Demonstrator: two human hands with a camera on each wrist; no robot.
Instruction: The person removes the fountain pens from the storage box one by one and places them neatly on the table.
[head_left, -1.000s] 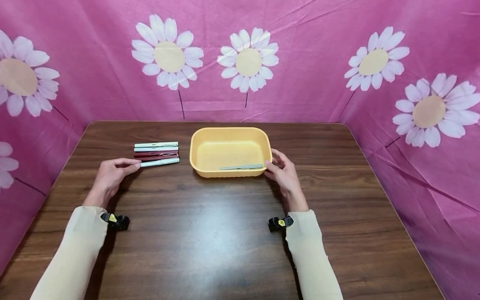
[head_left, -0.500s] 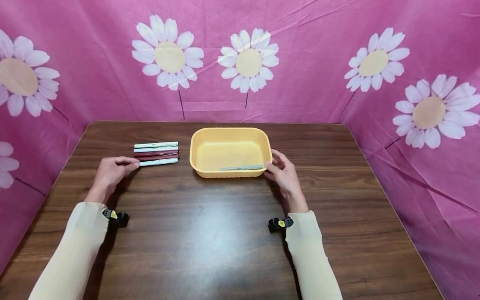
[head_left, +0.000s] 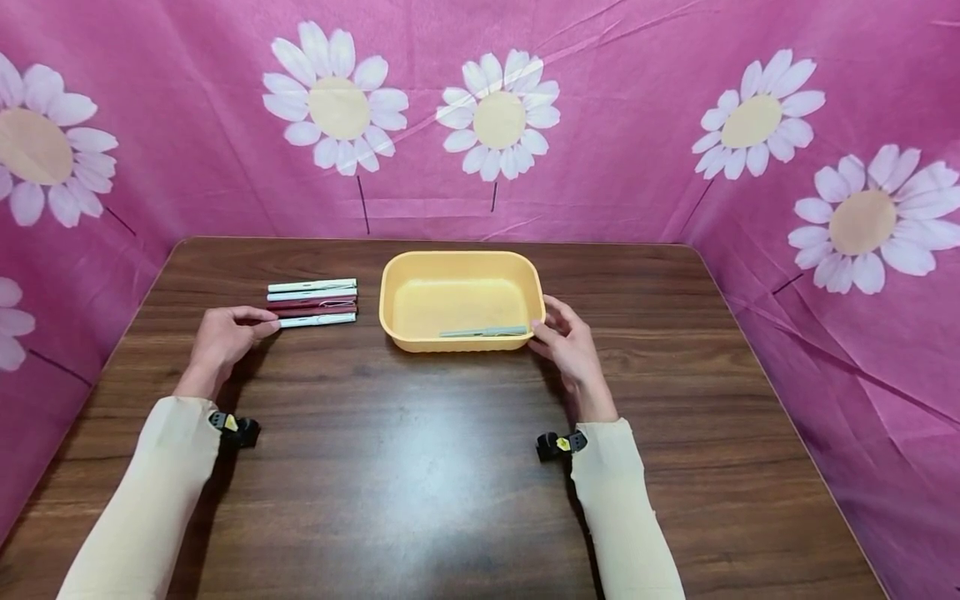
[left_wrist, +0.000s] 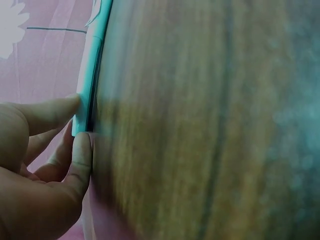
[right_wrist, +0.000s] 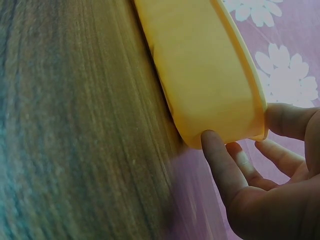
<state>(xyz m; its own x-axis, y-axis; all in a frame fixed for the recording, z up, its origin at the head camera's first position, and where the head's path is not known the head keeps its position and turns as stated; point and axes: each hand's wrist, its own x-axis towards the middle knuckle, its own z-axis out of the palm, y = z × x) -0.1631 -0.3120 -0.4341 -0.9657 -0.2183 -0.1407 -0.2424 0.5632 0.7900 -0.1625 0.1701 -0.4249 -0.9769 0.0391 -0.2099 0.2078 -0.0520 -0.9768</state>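
In the head view, my left hand has its thumb and forefinger at the left end of a pale blue pen. This pen lies nearest me in a stack-like row of pens at the table's left. Seen from the left wrist, the forefinger touches the pen and the thumb tip lies against its end. My right hand grips the right front corner of a yellow plastic tray, thumb on the rim and fingers around the outside wall. Inside the tray, along its front wall, lies a grey-green pen.
Behind the pale blue pen lie dark red pens, a light blue pen and a whitish pen, side by side. The brown wooden table stands before a pink flowered cloth that also hangs at both sides.
The pale blue pen has shifted slightly left and turned to lie more nearly in line with the other pens, my left hand moving with it. My right hand and the tray keep their place.
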